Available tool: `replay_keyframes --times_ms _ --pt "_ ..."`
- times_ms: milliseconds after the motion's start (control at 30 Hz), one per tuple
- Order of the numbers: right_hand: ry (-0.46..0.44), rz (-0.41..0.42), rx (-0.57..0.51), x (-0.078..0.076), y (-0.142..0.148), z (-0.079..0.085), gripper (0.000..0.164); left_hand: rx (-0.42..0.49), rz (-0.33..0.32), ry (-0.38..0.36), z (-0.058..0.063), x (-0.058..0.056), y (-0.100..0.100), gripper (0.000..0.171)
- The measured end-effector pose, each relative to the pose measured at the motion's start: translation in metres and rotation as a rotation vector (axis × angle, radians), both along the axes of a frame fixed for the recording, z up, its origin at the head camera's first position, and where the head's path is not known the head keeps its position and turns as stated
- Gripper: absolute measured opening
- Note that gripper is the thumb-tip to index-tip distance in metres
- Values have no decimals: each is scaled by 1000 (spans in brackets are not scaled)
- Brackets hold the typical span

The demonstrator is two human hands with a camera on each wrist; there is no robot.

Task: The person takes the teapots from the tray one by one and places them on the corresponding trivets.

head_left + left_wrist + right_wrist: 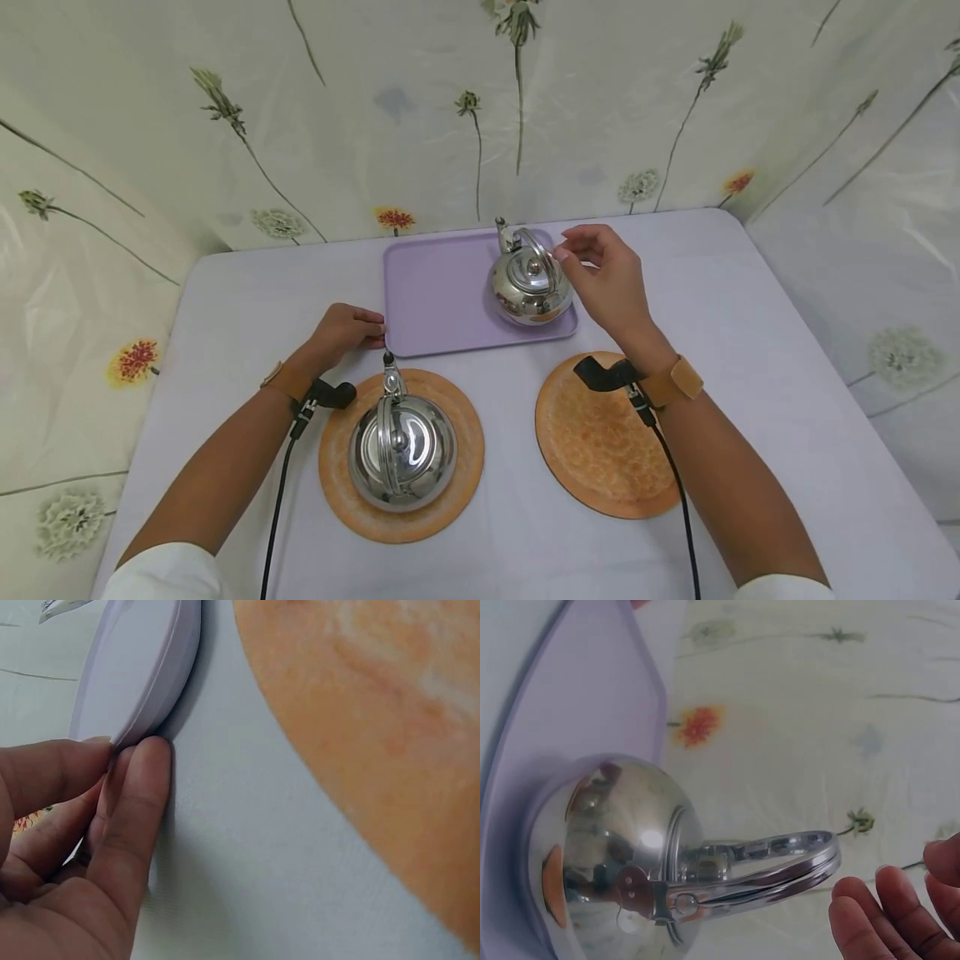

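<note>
My left hand (pixel 343 333) pinches the near left corner of a lilac tray (pixel 435 292), thumb on top and fingers under the rim (pixel 127 731) in the left wrist view. A shiny steel kettle (pixel 528 300) stands upright on the tray's right side, its spout towards the back. Just beside its raised handle (pixel 780 881) is my right hand (pixel 611 283), fingers bent loosely and apart from the metal in the right wrist view. A second steel kettle (pixel 420 479) stands on the left round orange mat (pixel 468 442), its spout tip close to the tray's near edge.
Another round orange mat (pixel 600 450) lies at the near right, partly under my right forearm in the head view. A white cloth covers the table (pixel 510 492). Behind it hangs a flower-patterned curtain (pixel 435 150). Black cables (pixel 675 475) trail from both wrist cameras.
</note>
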State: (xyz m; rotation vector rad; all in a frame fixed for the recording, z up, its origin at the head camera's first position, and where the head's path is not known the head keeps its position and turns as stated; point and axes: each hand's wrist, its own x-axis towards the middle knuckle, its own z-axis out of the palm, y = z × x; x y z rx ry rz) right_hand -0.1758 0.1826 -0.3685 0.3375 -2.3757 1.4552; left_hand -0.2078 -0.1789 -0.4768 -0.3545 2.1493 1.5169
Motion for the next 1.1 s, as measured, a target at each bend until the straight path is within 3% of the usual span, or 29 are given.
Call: replay_keyframes --times_ms 367,600,1100 --pt "-91 16 30 -12 6 -7 29 7 -5 -3 2 -2 -1 29" --pt "-187 27 134 -17 5 -13 40 7 5 -6 1 -1 -1 28" --pt "-230 39 202 -18 2 -15 37 7 7 2 3 1 1 28"
